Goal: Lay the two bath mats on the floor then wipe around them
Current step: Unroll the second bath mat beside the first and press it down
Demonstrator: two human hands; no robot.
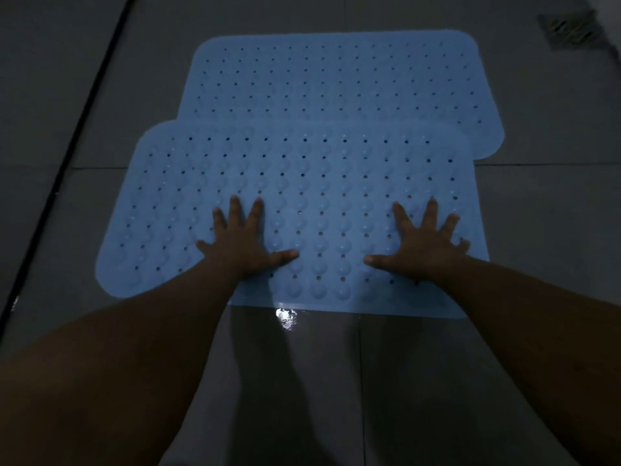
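Two light blue rubber bath mats with rows of small holes lie flat on the dark tiled floor. The far mat [339, 75] sits further back and to the right. The near mat [302, 169], covered in round bumps, overlaps the far mat's front edge. My left hand [245, 240] rests palm down on the near mat's left half, fingers spread. My right hand [420, 243] presses flat on its right half, fingers spread too. Neither hand holds anything.
Grey floor tiles [544, 203] surround the mats; the tile in front of the near mat looks wet, with a bright light reflection [285, 317]. A dark groove [77, 129] runs diagonally along the left. A floor drain [571, 28] sits at the top right.
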